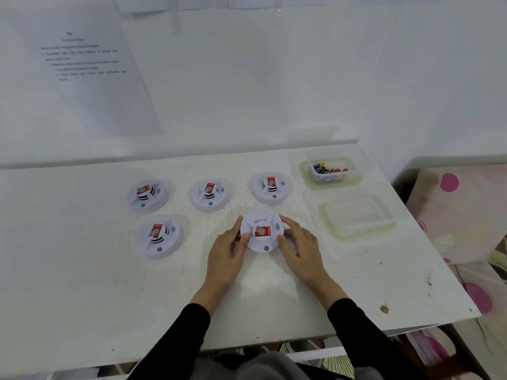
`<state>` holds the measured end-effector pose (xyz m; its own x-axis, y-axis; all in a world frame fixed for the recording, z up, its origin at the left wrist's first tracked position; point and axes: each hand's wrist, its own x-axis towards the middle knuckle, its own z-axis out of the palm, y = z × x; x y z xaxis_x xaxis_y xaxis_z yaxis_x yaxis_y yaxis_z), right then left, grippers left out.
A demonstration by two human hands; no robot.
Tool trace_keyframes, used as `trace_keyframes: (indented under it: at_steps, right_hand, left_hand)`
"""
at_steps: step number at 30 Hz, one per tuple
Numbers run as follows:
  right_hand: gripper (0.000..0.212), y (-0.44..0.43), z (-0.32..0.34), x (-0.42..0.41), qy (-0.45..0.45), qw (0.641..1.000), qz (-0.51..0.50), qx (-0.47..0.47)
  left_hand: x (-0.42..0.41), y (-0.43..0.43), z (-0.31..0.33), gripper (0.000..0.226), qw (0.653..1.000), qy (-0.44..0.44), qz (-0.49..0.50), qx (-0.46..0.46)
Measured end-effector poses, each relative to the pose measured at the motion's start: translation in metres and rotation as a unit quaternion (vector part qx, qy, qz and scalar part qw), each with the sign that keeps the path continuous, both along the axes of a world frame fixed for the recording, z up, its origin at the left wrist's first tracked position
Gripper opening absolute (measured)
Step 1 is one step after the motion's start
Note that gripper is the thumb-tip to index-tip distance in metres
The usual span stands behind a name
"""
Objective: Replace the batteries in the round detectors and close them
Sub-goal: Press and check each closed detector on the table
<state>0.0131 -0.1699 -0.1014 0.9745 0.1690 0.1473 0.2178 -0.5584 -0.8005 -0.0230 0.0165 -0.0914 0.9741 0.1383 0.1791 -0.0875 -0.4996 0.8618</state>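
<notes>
Several round white detectors with red labels lie on the white table (82,270). The nearest detector (262,230) sits at the table's middle, gripped from both sides. My left hand (227,256) holds its left rim with thumb and fingers. My right hand (299,248) holds its right rim. Three detectors stand in a back row: the left one (147,195), the middle one (210,193) and the right one (271,187). Another detector (160,236) lies in front of them at the left. A clear box of batteries (330,171) stands at the back right.
An empty clear container with a green rim (359,216) lies right of the held detector. A printed sheet (90,64) hangs on the wall at the left. A patterned fabric (461,215) lies beyond the table's right edge.
</notes>
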Motion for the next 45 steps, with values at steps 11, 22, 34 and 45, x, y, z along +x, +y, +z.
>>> trace_keyframes:
  at_steps: [11, 22, 34, 45]
  right_hand:
    - [0.046, 0.000, 0.004, -0.002, -0.009, 1.000, -0.008, -0.008]
    - [0.047, 0.000, 0.001, -0.002, -0.005, 1.000, -0.007, -0.015]
    - [0.045, 0.001, 0.005, -0.003, -0.007, 1.000, -0.012, -0.012]
    - [0.048, 0.000, 0.003, -0.003, -0.008, 1.000, -0.010, -0.009]
  left_hand:
    - [-0.001, 0.000, 0.001, 0.048, 1.000, 0.001, 0.001, -0.008]
    - [0.001, 0.001, -0.003, 0.052, 1.000, 0.014, 0.005, -0.001]
    - [0.000, 0.000, -0.002, 0.053, 1.000, 0.011, 0.009, -0.001]
    - [-0.003, -0.003, 0.008, 0.042, 1.000, 0.003, 0.006, -0.010]
